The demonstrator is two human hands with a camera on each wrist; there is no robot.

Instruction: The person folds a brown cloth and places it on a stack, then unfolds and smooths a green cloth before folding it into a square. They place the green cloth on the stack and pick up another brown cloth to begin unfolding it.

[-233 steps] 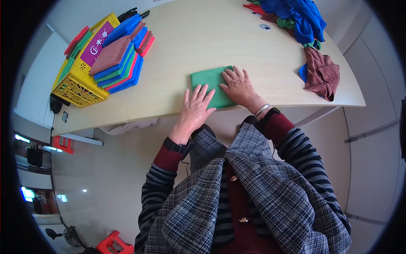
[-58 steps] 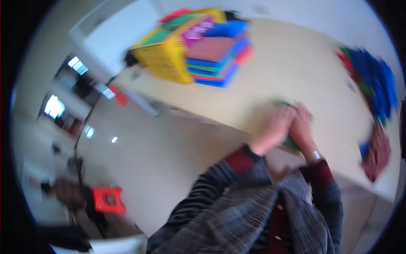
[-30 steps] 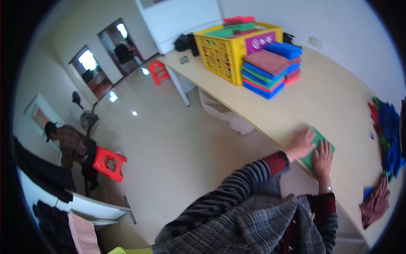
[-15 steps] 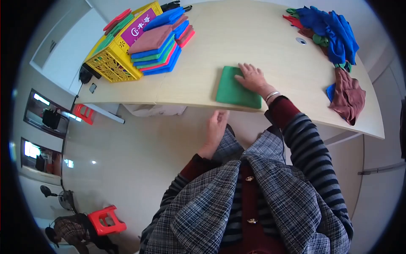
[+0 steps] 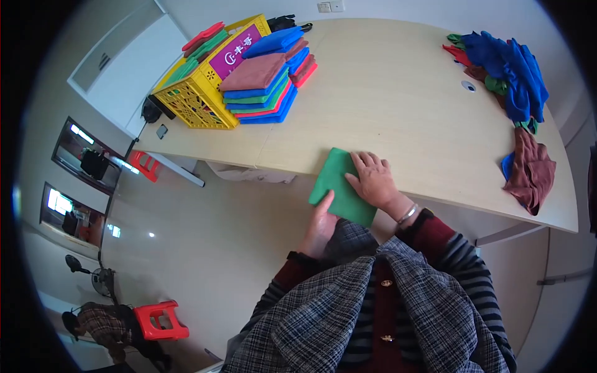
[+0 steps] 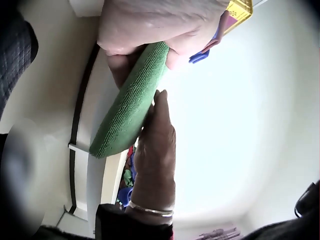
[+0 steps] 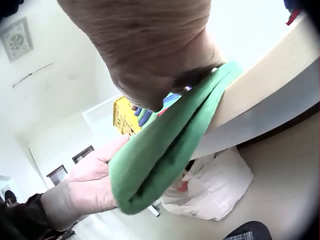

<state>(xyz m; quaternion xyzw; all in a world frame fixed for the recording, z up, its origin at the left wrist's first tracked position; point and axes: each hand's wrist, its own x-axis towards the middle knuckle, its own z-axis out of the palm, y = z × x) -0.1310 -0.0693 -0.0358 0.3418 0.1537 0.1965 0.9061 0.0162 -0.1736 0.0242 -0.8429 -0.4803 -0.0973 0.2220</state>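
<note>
A folded green cloth (image 5: 342,189) juts over the table's front edge in the head view. The left hand (image 5: 321,227) grips its near left side, thumb on top and fingers underneath. Flat on its upper face rests the right hand (image 5: 375,181), fingers extended. The left wrist view shows the cloth (image 6: 130,102) edge-on between the left hand (image 6: 165,25) and the right hand (image 6: 156,155). In the right wrist view the cloth's folded layers (image 7: 165,150) show, the left hand (image 7: 90,182) beneath and the right hand (image 7: 150,50) above.
A yellow crate (image 5: 198,93) holding folded cloths stands at the table's left, beside a stack of folded cloths (image 5: 255,78). Loose blue cloths (image 5: 510,68) and a brown cloth (image 5: 533,171) lie at the right. A red stool (image 5: 160,320) and a bending person (image 5: 109,326) are at lower left.
The green cloth has moved from flat on the table to partly over its front edge. The left hand, formerly apart below the edge, has taken hold of it; the right hand has stayed on top.
</note>
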